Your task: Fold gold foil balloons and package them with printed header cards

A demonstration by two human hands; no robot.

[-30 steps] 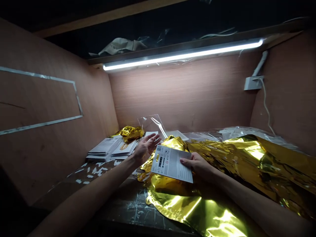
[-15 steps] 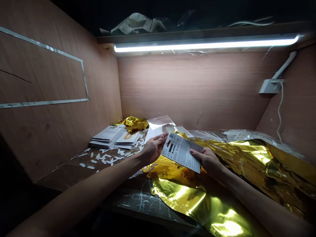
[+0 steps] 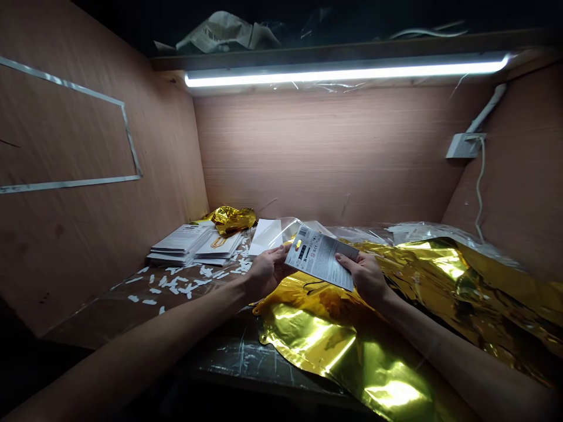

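Printed backing card (image 3: 319, 257), in the air between both hands, tilted, with small print and a yellow mark on the upper face. Right hand (image 3: 367, 276): fingers curled, grasping the card at its right edge. Left hand (image 3: 266, 272): fingers bent at the card's left edge, firm contact impossible to tell. Best handling: by the edges only, with the print uncovered. Just behind the card, a clear plastic sleeve (image 3: 275, 231). Below and to the right, a wide gold foil sheet (image 3: 334, 346), with raised folds close under the hands. Farther left, a stack of white cards (image 3: 178, 245), a second stack (image 3: 220, 245), crumpled gold foil (image 3: 233, 220) and white paper scraps (image 3: 185, 281) on a dark worktop (image 3: 237, 357). Most room for moving: above the hands, below the LED light bar (image 3: 347, 73), before the far plywood wall (image 3: 329, 152).
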